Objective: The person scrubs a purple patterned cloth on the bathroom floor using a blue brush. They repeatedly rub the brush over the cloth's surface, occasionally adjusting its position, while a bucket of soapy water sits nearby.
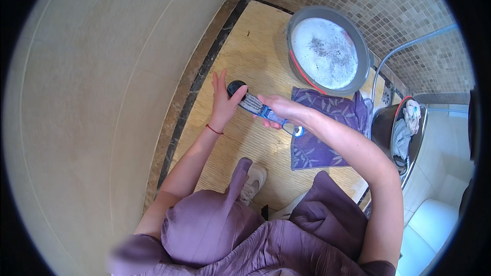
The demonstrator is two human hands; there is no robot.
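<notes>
Between my hands is a long tool, probably a cleaning brush [251,104], with a rounded black end, a grey ridged middle and a blue part that bears writing. My left hand [224,101] is at the black end, its thumb on top and two fingers stretched out past it. A red cord circles that wrist. My right hand [282,109] is closed around the blue part. A clear, blue-edged loop sticks out below my right hand. The tool is held above the ribbed floor [230,142], left of a purple leaf-patterned towel [330,122].
A grey basin [292,59] of foamy water with dark specks stands by the mosaic wall [383,4]. At right, a dark bucket [383,126] holds cloths [402,138] beside a curved metal rail [406,44]. A smooth wall [115,65] rises at left. My shoe [256,178] is below.
</notes>
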